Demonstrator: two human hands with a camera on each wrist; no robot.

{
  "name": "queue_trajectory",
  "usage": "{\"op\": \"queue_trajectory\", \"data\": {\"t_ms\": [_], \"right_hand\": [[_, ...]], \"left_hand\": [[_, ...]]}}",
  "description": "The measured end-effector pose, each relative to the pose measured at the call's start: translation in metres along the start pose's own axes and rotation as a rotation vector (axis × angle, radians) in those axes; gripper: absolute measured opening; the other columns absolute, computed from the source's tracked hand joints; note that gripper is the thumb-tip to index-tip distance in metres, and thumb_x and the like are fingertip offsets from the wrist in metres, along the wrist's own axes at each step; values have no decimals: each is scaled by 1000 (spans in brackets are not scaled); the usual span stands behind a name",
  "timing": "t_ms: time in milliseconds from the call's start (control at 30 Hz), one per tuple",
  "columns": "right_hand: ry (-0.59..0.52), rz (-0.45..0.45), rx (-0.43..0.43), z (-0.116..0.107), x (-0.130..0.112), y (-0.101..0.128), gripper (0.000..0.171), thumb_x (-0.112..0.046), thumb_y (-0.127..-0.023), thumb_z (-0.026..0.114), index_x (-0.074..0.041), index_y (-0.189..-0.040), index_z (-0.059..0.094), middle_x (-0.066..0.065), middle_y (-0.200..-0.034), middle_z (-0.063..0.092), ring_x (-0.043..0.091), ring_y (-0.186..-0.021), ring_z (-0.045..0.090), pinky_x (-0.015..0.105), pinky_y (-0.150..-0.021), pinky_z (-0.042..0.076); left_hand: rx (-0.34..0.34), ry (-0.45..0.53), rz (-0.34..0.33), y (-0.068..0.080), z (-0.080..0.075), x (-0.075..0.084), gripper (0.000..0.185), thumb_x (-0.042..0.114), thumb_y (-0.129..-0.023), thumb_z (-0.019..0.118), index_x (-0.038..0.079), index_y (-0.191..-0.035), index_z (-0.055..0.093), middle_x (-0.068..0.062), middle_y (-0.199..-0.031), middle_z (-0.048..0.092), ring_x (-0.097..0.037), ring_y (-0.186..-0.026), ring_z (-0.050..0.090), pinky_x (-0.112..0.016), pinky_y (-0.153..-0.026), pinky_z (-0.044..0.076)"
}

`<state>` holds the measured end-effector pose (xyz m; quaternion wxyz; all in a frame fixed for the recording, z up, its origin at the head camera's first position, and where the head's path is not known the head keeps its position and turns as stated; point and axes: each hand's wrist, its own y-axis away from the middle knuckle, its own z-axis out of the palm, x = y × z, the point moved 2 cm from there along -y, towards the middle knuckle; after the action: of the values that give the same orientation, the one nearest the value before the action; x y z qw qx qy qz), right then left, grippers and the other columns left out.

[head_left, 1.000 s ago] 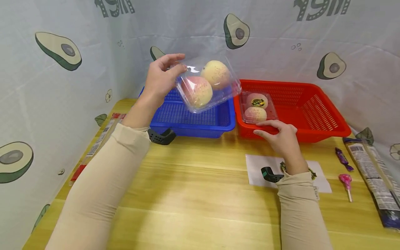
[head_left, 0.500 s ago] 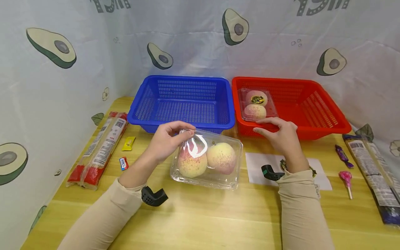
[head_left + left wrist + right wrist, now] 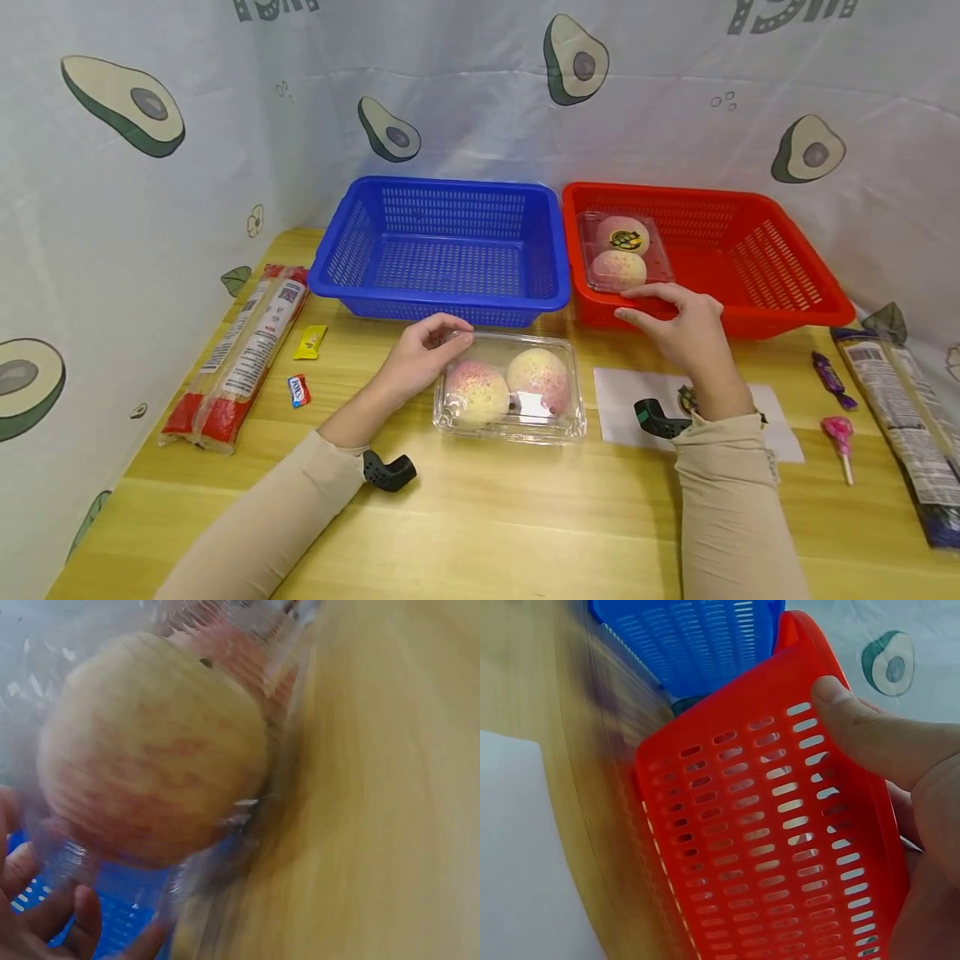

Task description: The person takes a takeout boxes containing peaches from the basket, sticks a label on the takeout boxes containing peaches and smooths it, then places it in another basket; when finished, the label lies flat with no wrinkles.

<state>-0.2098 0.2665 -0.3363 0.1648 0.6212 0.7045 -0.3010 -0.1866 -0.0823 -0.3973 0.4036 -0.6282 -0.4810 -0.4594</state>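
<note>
A clear plastic fruit box (image 3: 510,387) with two pink-yellow fruits lies flat on the wooden table (image 3: 480,517), in front of the blue basket (image 3: 442,242). My left hand (image 3: 450,335) pinches the box's back left corner. In the left wrist view one fruit (image 3: 150,750) fills the frame inside the box, and my fingers (image 3: 45,915) show below it. My right hand (image 3: 645,302) grips the front rim of the red basket (image 3: 750,250), its thumb (image 3: 877,742) on the outer wall. A second fruit box (image 3: 622,250) sits in the red basket's left end.
A long red noodle pack (image 3: 240,354) and two small candies (image 3: 310,342) lie at the left. A white sheet (image 3: 622,400), a purple candy (image 3: 825,377), a pink lollipop (image 3: 838,433) and a dark pack (image 3: 900,417) lie at the right. An avocado-print cloth walls the table.
My left hand carried the fruit box from above the blue basket down to the table, where it now lies flat. My right hand stayed on the red basket's rim.
</note>
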Motion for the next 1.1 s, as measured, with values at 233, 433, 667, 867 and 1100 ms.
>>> {"op": "queue_trajectory", "data": {"t_ms": [233, 433, 667, 867, 1100], "right_hand": [[68, -30, 0, -6, 0, 6, 40, -36, -91, 76, -10, -121, 73, 21, -126, 65, 44, -116, 52, 60, -97, 17], [76, -99, -13, -18, -12, 13, 44, -31, -86, 82, -8, -122, 71, 18, -123, 66, 40, -118, 53, 62, -106, 27], [68, -173, -138, -47, -41, 35, 42, -28, -83, 85, -12, -120, 73, 13, -120, 67, 36, -114, 55, 64, -94, 44], [173, -108, -391, -57, -15, 51, 45, -31, -83, 85, -8, -120, 74, 12, -114, 70, 36, -105, 61, 57, -86, 53], [132, 74, -552, -51, 45, 47, 50, -25, -81, 86, 0, -122, 71, 16, -110, 70, 36, -99, 63, 36, -69, 53]], "left_hand": [[1, -259, 176, 1, -4, 16, 30, 36, -93, 74, 15, -115, 73, 2, -115, 64, -17, -105, 61, -37, -93, 52], [-214, -359, 260, 5, -9, 27, 58, 44, -84, 82, 17, -133, 65, 6, -138, 55, -14, -129, 47, -48, -108, 39], [-381, -387, 272, 7, -14, 30, 90, 45, -72, 91, 19, -148, 50, 7, -149, 44, -16, -138, 37, -50, -112, 33], [-493, -434, 261, 9, -19, 30, 105, 45, -68, 93, 18, -154, 39, 2, -156, 35, -22, -140, 29, -54, -112, 32], [-514, -462, 262, 10, -25, 25, 107, 43, -67, 94, 18, -155, 39, 0, -158, 33, -24, -141, 27, -54, -111, 33]]}}
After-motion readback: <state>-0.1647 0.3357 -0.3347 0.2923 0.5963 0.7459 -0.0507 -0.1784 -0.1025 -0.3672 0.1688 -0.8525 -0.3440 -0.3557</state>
